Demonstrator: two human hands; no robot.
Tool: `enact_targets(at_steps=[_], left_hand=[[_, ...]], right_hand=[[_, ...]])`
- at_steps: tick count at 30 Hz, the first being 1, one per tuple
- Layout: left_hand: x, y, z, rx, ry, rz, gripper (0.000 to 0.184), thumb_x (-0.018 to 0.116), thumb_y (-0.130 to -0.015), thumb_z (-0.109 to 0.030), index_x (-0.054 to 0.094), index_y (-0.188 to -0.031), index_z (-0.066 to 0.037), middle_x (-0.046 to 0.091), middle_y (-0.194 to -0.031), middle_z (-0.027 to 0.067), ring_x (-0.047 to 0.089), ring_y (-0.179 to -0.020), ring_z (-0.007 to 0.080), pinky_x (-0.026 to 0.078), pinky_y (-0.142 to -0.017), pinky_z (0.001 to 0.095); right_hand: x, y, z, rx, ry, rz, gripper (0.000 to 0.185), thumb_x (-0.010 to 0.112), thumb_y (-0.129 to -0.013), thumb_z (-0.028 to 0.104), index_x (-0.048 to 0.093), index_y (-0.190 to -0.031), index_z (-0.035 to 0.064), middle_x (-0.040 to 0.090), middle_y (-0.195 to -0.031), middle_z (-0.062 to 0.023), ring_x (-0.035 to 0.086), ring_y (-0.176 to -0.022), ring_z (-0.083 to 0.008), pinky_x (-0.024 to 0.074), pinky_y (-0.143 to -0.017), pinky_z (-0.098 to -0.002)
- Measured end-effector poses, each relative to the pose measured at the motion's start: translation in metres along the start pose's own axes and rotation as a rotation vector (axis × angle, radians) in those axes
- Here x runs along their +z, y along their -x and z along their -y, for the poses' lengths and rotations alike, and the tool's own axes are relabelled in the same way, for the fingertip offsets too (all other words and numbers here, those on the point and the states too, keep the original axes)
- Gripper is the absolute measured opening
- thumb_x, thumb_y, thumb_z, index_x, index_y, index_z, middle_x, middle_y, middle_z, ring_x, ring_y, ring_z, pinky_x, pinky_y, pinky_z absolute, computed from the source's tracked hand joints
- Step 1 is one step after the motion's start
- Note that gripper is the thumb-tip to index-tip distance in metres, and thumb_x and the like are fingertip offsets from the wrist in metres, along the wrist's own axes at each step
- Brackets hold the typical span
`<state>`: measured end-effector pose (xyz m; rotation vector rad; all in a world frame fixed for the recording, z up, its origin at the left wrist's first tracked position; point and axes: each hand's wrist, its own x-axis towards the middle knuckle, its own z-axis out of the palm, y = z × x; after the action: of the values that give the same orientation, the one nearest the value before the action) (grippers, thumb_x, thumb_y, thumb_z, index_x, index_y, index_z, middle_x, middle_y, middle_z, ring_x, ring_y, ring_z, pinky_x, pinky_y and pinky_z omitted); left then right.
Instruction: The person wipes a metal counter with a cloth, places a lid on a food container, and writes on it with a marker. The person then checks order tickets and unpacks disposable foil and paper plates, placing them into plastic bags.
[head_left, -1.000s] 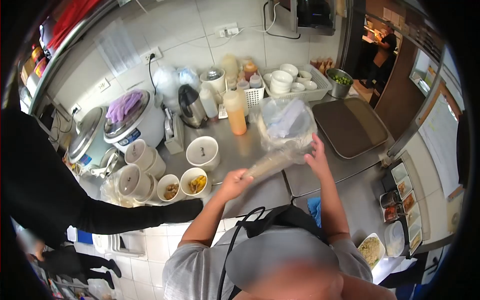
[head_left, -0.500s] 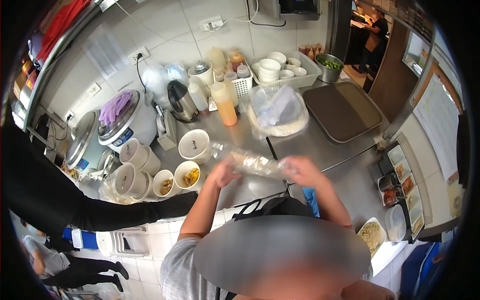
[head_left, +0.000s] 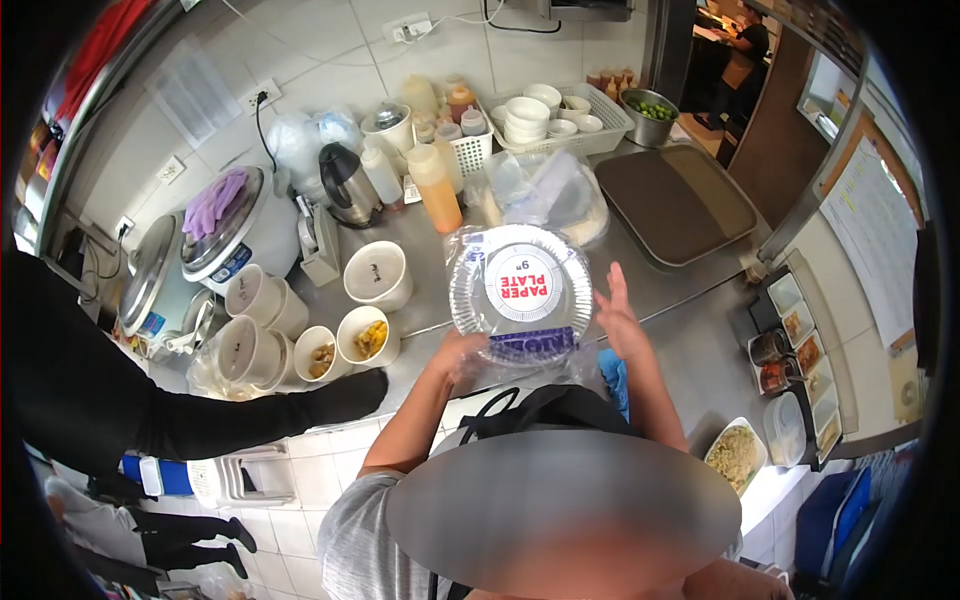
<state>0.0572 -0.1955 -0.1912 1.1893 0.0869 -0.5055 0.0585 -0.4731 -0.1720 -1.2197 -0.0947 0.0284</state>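
Observation:
A plastic-wrapped pack of white paper plates (head_left: 522,285) faces up in front of the body, its round label and purple printed band showing. My left hand (head_left: 460,355) grips the pack's lower left edge. At its right side my right hand (head_left: 622,315) is spread, with fingers apart and nothing in them. Behind the pack lies a clear bag of containers (head_left: 555,195). White tubs (head_left: 378,275) stand to the left, two of them holding food (head_left: 370,338). An orange squeeze bottle (head_left: 434,190) is upright behind.
A brown tray (head_left: 680,205) lies at the right. White bowls (head_left: 525,120) sit in a basket by a pot of green limes (head_left: 650,108). Large lidded pots (head_left: 240,235) and a kettle (head_left: 347,185) stand left. A co-worker's dark sleeve (head_left: 250,415) reaches in from the left. Others stand farther off.
The wrapped pack has turned from edge-on to face-up, showing its label. My right hand has let go of it and opened. My left hand still holds it.

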Motion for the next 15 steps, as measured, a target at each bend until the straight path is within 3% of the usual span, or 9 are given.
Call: enact_targets(at_steps=[1,2,5,6,9,12,13,15], left_hand=[[0.002,0.001,0.000,0.042,-0.151,-0.078,0.033,0.057,-0.070,-0.008,0.050,-0.102,-0.002,0.058,-0.089,0.0098,0.057,-0.077,0.0177,0.047,-0.065,0.0293],[-0.004,-0.004,0.005,0.039,-0.143,-0.002,0.040,0.058,-0.070,-0.007,0.048,-0.108,-0.004,0.056,-0.093,0.0063,0.054,-0.081,0.0144,0.044,-0.070,0.0273],[0.003,-0.002,-0.002,0.115,-0.148,0.151,0.043,0.058,-0.069,-0.006,0.047,-0.111,-0.004,0.056,-0.095,0.0053,0.052,-0.087,0.0139,0.040,-0.079,0.0288],[0.002,-0.003,-0.008,0.068,-0.194,0.188,0.050,0.058,-0.070,-0.007,0.040,-0.116,-0.001,0.050,-0.106,0.0073,0.047,-0.096,0.0155,0.035,-0.086,0.0306],[0.016,-0.013,-0.013,0.253,-0.425,-0.225,0.056,0.057,-0.073,-0.011,0.031,-0.122,0.001,0.041,-0.116,0.0146,0.041,-0.105,0.0223,0.032,-0.089,0.0331],[0.029,-0.011,-0.019,0.812,-1.119,-0.393,0.065,0.056,-0.076,-0.019,0.020,-0.126,0.002,0.028,-0.123,0.0216,0.031,-0.113,0.0300,0.028,-0.093,0.0357],[0.035,-0.013,-0.017,0.792,-1.124,-0.347,0.066,0.056,-0.076,-0.021,0.019,-0.127,0.002,0.028,-0.123,0.0225,0.030,-0.114,0.0310,0.026,-0.094,0.0362],[0.054,-0.018,-0.006,0.751,-1.131,-0.257,0.070,0.056,-0.076,-0.025,0.017,-0.127,0.002,0.026,-0.123,0.0242,0.027,-0.115,0.0330,0.022,-0.096,0.0373]], right_hand=[[0.000,0.004,0.002,0.154,-0.138,-0.085,0.084,0.057,-0.069,0.009,0.003,-0.133,0.0122,-0.006,-0.137,-0.0134,0.021,-0.122,-0.0237,0.0200,-0.098,-0.0397],[-0.007,-0.002,-0.018,0.197,-0.024,-0.296,0.067,0.055,-0.075,0.009,0.019,-0.130,0.0082,0.017,-0.133,-0.0183,0.037,-0.112,-0.0257,0.0305,-0.093,-0.0381],[-0.040,-0.008,-0.057,0.533,-0.398,-0.063,0.050,0.052,-0.076,0.005,0.033,-0.122,0.0025,0.044,-0.116,-0.0170,0.051,-0.096,-0.0239,0.0420,-0.080,-0.0347],[-0.027,0.000,-0.047,0.443,-0.380,-0.134,0.033,0.049,-0.077,0.001,0.045,-0.110,-0.0012,0.057,-0.095,-0.0122,0.056,-0.081,-0.0216,0.0463,-0.068,-0.0318],[-0.019,0.004,-0.041,0.258,-0.195,-0.353,0.030,0.049,-0.077,0.001,0.046,-0.106,-0.0015,0.057,-0.092,-0.0111,0.056,-0.081,-0.0197,0.0456,-0.070,-0.0323],[-0.015,-0.003,-0.028,-0.106,0.121,-0.456,0.028,0.047,-0.080,0.004,0.045,-0.107,0.0000,0.055,-0.090,-0.0068,0.052,-0.080,-0.0131,0.0423,-0.071,-0.0254],[-0.016,-0.003,-0.025,-0.207,0.274,-0.493,0.028,0.046,-0.081,0.004,0.044,-0.109,0.0006,0.055,-0.092,-0.0061,0.051,-0.081,-0.0119,0.0414,-0.071,-0.0241],[-0.003,-0.005,-0.019,-0.307,0.109,-0.553,0.028,0.046,-0.082,0.006,0.043,-0.108,-0.0007,0.053,-0.093,-0.0055,0.047,-0.084,-0.0098,0.0379,-0.074,-0.0227]])
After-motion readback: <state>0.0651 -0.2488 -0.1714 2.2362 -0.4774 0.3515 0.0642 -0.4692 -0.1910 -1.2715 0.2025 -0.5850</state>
